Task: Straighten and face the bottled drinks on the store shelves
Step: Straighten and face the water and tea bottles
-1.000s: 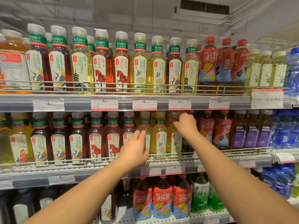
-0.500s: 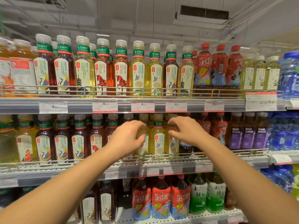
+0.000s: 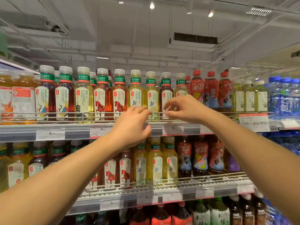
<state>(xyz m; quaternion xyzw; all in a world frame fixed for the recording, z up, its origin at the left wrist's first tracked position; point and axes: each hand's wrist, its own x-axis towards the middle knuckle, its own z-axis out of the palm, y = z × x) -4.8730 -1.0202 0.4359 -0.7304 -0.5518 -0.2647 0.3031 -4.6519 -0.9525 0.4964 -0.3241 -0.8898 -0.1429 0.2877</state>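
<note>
Head view: both hands raised to the top shelf (image 3: 48, 127) at frame centre. Left hand (image 3: 131, 127) in front of the shelf edge, fingers loosely curled, holding nothing; fingertips near a pale yellow bottle (image 3: 151, 95). Right hand (image 3: 185, 108) just right of it, thumb and forefinger close together at the label of a dark bottle (image 3: 165, 93); cannot tell if they pinch it. Bottles stand upright behind the wire rail (image 3: 65, 113), labels forward. Middle shelf (image 3: 194, 190) below holds similar bottles.
</note>
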